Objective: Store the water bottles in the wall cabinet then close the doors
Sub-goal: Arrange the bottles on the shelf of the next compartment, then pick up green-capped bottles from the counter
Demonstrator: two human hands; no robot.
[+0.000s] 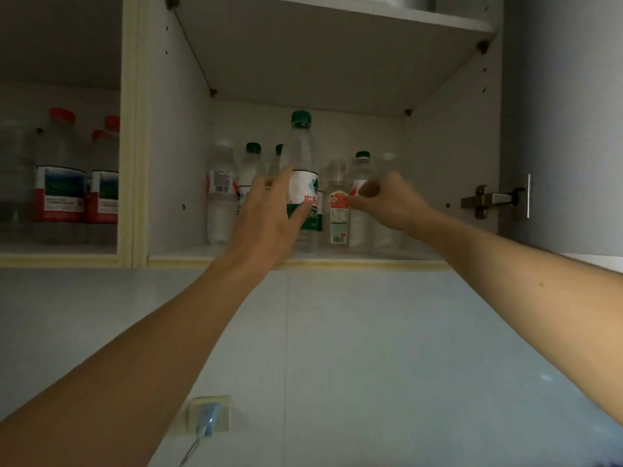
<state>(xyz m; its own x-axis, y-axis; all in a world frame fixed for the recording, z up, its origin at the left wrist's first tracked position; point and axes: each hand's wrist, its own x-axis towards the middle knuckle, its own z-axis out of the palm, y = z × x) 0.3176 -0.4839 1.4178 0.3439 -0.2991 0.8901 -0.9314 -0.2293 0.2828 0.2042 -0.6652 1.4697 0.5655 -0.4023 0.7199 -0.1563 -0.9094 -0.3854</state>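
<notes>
The wall cabinet's lower shelf point(188, 254) holds several clear water bottles in a row. A tall green-capped bottle point(301, 156) with a green and white label stands at the front. My left hand point(269, 214) reaches up beside it, fingers straight, thumb against its label. My right hand point(387, 200) is further right with fingers curled, just in front of a small clear-capped bottle with a red label point(338, 210) and a green-capped bottle point(362, 166). Whether the right hand holds anything is hidden. More bottles point(220, 197) stand at the back left.
The cabinet door point(559, 112) is swung open at the right on a metal hinge point(488, 200). A neighbouring compartment on the left holds large red-capped bottles point(60, 170). An upper shelf board point(337, 35) is overhead. Below is a pale tiled wall with an adhesive hook point(209, 416).
</notes>
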